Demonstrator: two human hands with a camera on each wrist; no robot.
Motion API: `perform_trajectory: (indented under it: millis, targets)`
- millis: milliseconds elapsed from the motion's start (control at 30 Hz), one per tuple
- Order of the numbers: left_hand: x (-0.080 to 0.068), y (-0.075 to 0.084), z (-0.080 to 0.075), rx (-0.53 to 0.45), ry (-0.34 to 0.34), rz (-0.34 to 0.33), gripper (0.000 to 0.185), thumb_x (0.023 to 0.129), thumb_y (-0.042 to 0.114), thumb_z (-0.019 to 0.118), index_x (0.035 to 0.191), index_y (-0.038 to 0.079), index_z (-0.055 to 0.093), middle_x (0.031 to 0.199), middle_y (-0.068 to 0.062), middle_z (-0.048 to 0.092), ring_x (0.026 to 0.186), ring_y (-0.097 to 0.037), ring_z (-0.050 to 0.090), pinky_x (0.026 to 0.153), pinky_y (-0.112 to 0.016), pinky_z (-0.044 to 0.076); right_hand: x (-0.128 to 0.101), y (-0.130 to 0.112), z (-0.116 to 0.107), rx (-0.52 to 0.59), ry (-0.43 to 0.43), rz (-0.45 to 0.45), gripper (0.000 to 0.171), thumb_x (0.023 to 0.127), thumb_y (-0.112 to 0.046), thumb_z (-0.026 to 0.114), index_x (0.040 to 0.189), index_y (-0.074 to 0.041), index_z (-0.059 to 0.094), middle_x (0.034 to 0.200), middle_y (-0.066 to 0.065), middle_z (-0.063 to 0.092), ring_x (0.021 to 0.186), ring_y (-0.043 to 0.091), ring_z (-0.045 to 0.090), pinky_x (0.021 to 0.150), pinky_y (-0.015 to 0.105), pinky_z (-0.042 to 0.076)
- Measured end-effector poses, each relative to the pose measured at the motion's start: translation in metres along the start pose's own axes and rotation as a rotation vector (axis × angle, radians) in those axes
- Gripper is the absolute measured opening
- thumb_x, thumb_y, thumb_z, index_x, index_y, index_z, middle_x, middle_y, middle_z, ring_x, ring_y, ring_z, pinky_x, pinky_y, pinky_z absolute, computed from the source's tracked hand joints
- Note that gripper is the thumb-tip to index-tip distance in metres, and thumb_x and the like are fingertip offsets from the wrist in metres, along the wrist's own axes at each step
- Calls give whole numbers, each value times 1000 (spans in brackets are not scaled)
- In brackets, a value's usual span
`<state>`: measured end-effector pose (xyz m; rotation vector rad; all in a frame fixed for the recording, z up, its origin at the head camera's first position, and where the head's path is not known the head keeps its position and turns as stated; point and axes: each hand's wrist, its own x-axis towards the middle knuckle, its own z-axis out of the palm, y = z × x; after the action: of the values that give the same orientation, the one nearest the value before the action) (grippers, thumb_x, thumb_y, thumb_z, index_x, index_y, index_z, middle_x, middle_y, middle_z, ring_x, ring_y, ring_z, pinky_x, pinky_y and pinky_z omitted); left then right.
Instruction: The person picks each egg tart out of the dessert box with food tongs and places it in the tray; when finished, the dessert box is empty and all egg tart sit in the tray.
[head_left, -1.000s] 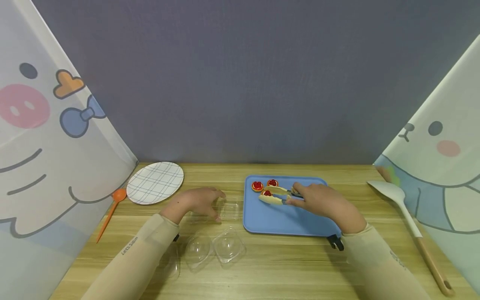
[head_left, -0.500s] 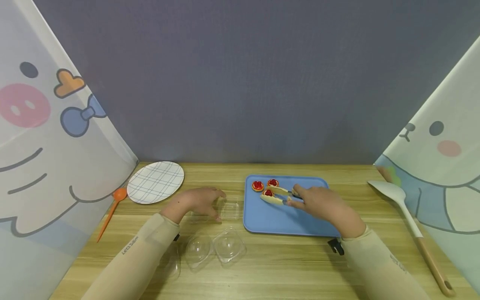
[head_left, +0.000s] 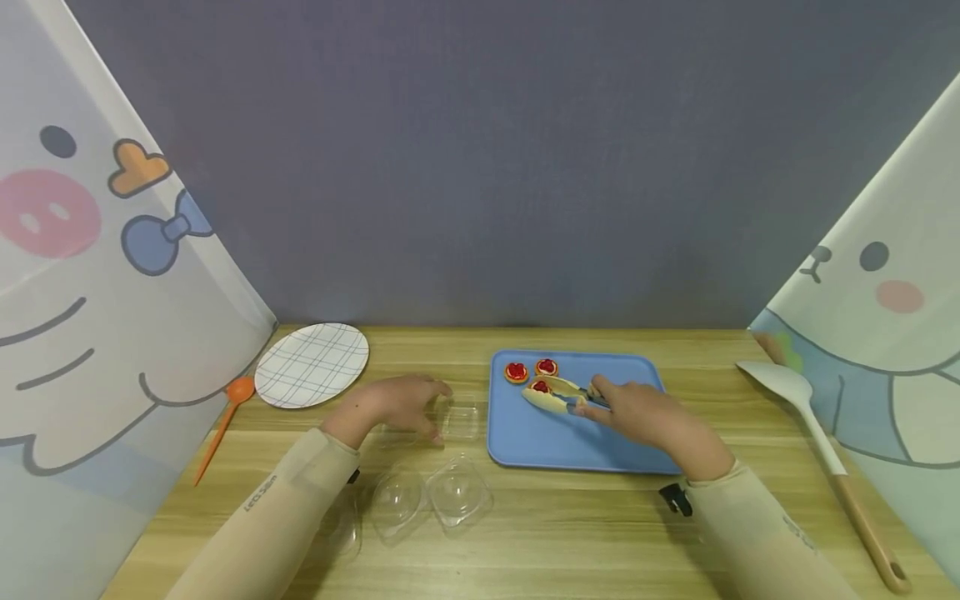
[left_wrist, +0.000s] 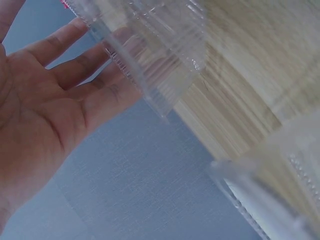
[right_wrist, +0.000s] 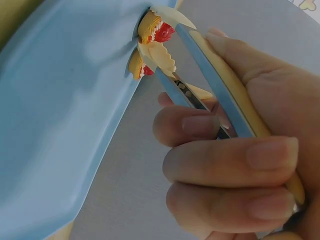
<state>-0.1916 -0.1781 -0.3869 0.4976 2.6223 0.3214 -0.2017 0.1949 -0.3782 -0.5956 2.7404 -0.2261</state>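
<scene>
My right hand (head_left: 637,410) grips a pair of tongs (right_wrist: 225,87) with cream tips and blue-and-cream handles. Those tips sit on either side of a small tart with a red topping (head_left: 541,387), low over the blue tray (head_left: 555,446). Two similar tarts, a left one (head_left: 516,372) and a right one (head_left: 547,367), lie just behind it. My left hand (head_left: 405,404) spreads its thumb and fingers around a clear plastic box (head_left: 460,421) left of the tray. In the left wrist view, its fingers (left_wrist: 95,62) extend along and behind the clear wall.
Clear domed lids (head_left: 456,492) lie in front of the box, with more clear plastic (head_left: 341,525) under the left forearm. A checked plate (head_left: 311,367) and an orange spoon (head_left: 228,412) are at the left. A long-handled white turner (head_left: 795,400) lies along the right side.
The tongs and the tart between their tips have shifted slightly to the right on the tray. My left hand has stayed in place at the clear box.
</scene>
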Motion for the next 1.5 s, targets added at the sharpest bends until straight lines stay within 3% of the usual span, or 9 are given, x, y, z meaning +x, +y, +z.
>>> perform_trajectory:
  millis: [300,633,900,1100,1200,1500]
  targets:
    - [-1,0,-1,10,-5,10,86,77,47,84,148,17,47,154,-11,45,141,-32,44,115,-48,39,-1,-1,4,9,25,-25,67,97,-65,46,136,-11,46,90,13,68,70,18,60,66,42,49]
    - [1,-1,-3,24,9,26,85,76,47,84,147,16,48,152,-11,47,140,-32,46,114,-48,40,0,-7,3,-26,29,-4,77,96,-66,45,146,-8,41,107,21,70,79,23,65,70,45,51]
    - [1,0,-2,28,2,21,85,76,47,84,147,17,48,152,-10,48,139,-31,46,114,-46,40,0,-6,3,-34,32,4,81,96,-68,44,148,-6,39,93,16,69,69,19,60,64,40,49]
    - [0,2,-2,26,1,14,84,76,47,84,147,18,48,153,-11,46,141,-32,45,114,-47,40,-4,-5,1,-34,85,-16,72,94,-70,45,131,-9,48,69,6,58,60,19,54,55,35,42]
    - [0,3,-3,18,-2,5,84,76,46,84,147,18,48,154,-11,46,141,-32,44,115,-47,39,-7,-6,1,-34,102,-27,70,93,-72,45,126,-11,49,66,4,55,58,18,51,53,33,38]
    - [0,4,-2,19,3,0,85,77,47,84,147,17,47,154,-11,46,142,-32,44,115,-48,39,-11,-2,3,-81,141,-36,76,91,-75,43,132,-12,48,64,2,55,55,15,52,50,32,39]
